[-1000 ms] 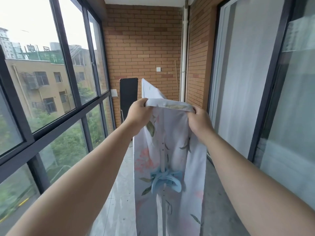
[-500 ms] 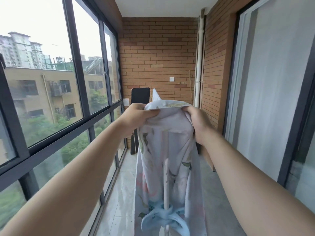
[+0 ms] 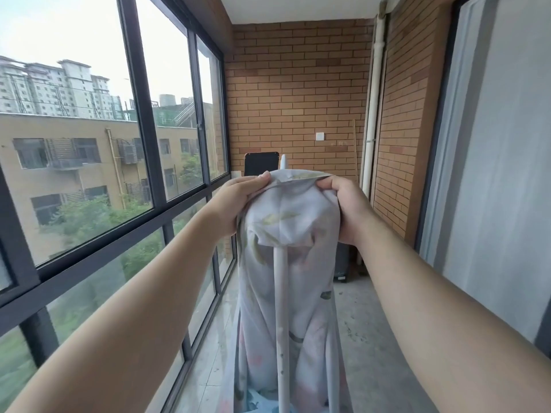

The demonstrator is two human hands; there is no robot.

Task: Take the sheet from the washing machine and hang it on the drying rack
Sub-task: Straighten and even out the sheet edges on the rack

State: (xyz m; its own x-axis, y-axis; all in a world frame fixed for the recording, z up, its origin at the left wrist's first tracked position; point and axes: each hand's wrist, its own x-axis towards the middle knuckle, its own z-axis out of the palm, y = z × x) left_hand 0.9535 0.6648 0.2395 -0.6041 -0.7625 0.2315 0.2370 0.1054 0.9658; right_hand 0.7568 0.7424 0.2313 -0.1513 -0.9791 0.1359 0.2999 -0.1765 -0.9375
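On a glazed balcony, L hand (image 3: 238,204) and R hand (image 3: 347,210) each grip the top fold of the floral sheet (image 3: 313,308), bunched over the white drying-rack pole (image 3: 281,323) — a narrow perch, so letting go unevenly could prob. send the cloth sliding off.

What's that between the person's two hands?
In the head view, the sheet, bunched over a white pole, spans from the left hand to the right hand.

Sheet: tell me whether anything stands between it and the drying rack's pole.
Nothing visible does. The left hand and the right hand grip the sheet, and it already drapes over the rack's white pole, hanging down both sides.
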